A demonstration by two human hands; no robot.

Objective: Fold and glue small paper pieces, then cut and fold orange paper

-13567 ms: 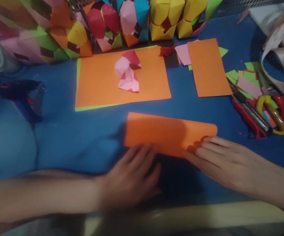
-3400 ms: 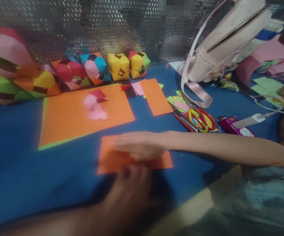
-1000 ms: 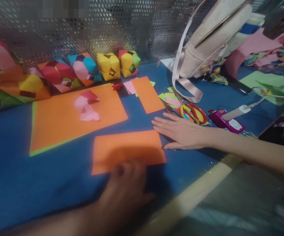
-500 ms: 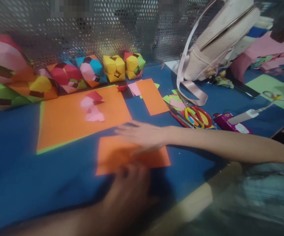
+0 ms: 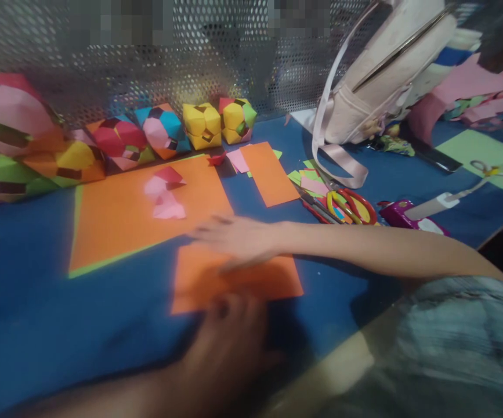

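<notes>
A folded-looking orange sheet of paper (image 5: 190, 284) lies on the blue tabletop in front of me. Stretched flat across its far edge is my right hand (image 5: 242, 239), fingers spread and pointing left, holding nothing. My left hand (image 5: 231, 339), shadowed and blurred, rests at the near edge of the sheet with its fingertips on the paper and its thumb apart. Beyond it lies a larger orange sheet (image 5: 112, 223) over a green one, with small pink and red paper pieces (image 5: 166, 203) on top.
Folded paper balls (image 5: 201, 125) line the perforated metal panel (image 5: 234, 52). Scissors (image 5: 351, 206), a cutter (image 5: 318, 206), paper scraps and a purple glue gun-like item (image 5: 401, 215) lie right of centre. A smaller orange sheet (image 5: 271, 174) and a pale backpack (image 5: 364, 87) stand behind.
My right hand has slid a little to the left over the orange paper. My left hand stays nearly in place, and the view has shifted slightly.
</notes>
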